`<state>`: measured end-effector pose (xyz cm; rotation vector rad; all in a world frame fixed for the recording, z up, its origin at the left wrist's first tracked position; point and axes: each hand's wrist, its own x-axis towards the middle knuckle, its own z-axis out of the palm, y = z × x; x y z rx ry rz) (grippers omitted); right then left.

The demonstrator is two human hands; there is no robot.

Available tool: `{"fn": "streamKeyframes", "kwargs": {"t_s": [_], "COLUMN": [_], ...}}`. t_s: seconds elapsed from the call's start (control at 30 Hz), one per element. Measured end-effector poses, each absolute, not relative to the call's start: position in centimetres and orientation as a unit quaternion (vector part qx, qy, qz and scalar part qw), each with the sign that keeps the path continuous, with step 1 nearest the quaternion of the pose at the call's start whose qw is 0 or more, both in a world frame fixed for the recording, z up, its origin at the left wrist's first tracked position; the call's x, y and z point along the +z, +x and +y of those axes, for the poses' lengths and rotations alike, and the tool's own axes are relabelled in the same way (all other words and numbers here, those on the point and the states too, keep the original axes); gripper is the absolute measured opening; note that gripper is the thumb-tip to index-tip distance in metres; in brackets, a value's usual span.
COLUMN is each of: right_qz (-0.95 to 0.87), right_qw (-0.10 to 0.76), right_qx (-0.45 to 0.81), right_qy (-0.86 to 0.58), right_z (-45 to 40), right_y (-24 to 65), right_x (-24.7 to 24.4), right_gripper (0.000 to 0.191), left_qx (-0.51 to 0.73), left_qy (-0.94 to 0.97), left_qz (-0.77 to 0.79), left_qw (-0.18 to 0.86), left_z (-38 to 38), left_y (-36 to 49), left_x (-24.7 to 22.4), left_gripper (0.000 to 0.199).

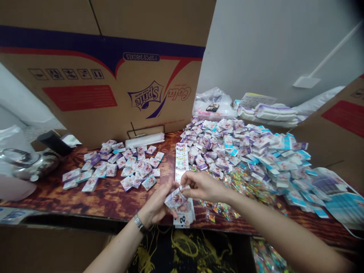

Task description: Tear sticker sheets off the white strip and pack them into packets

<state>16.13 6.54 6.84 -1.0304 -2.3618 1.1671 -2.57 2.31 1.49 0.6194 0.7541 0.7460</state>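
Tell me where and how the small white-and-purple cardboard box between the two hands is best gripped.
Probably by the narrow edges of the box, coming from the left with the left hand: it is tilted, its printed broad face showing, and that grip leaves its upper right end to the right hand.

We're in a packing workspace, it seems: small boxes (pixel 239 146) heaped, bright packets (pixel 246 185) piled, big carton (pixel 113 85) looming!
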Motion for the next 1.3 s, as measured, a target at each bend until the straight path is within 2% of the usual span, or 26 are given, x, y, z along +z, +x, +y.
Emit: {"fn": "streamKeyframes", "kwargs": {"t_s": [0.1,0.17,0.23,0.33,0.4,0.57,0.8,0.97,1.07,1.2,1.3], "right_qz": [-0.762,-0.729,-0.711,-0.676,-0.65,-0.648,-0.685,-0.633,-0.617,-0.712,-0.786], "right_qw": [0.173,0.187,0.2,0.226,0.248,0.281,0.262,0.312,0.315,0.28,0.235], "right_qx": [0.469,0.492,0.51,0.562,0.59,0.586,0.557,0.58,0.579,0.466,0.378], "right_qy": [-0.411,-0.437,-0.441,-0.421,-0.41,-0.397,-0.391,-0.407,-0.43,-0.443,-0.428], "right_z": [7.2,7.4,7.3,6.8,6.4,5.8,5.3,5.1,4.8,4.2,3.7], "right_y": [16.7,16.9,16.9,16.6,16.4,16.4,17.1,16.7,16.4,16.1,15.9], "right_x": [4.8,3.7,3.2,3.5,3.7,3.5,3.4,3.0,2.9,3.6,4.6], "right_gripper": [0.013,0.018,0.025,0.029,0.028,0.021,0.017,0.017,0.017,0.012,0.018], "left_qx": [0.398,0.396,0.382,0.383,0.374,0.352,0.333,0.318,0.313,0.291,0.284], "left_qy": [0.346,0.463,0.604,0.724,0.756,0.784,0.791,0.814,0.827,0.846,0.853], "left_qz": [0.328,0.343,0.395,0.456,0.462,0.442,0.443,0.443,0.438,0.432,0.429], "left_qw": [0.784,0.715,0.578,0.347,0.275,0.256,0.257,0.2,0.163,0.115,0.085], "left_z": [2.0,1.8,1.6,1.6,1.6,1.4,0.9,0.8,0.8,0.6,0.5], "left_y": [-3.1,-3.4,-3.4,-3.1,-2.9,-2.6,-2.1,-1.7,-1.6,-1.4,-1.3], "left_x": [1.8,1.6,1.2,0.2,-0.3,-0.7,-0.5,-0.7,-0.6,-0.5,-0.8], "left_gripper": [0.048,0.049,0.055,0.047,0.048,0.055,0.059,0.056,0.056,0.057,0.058]}}
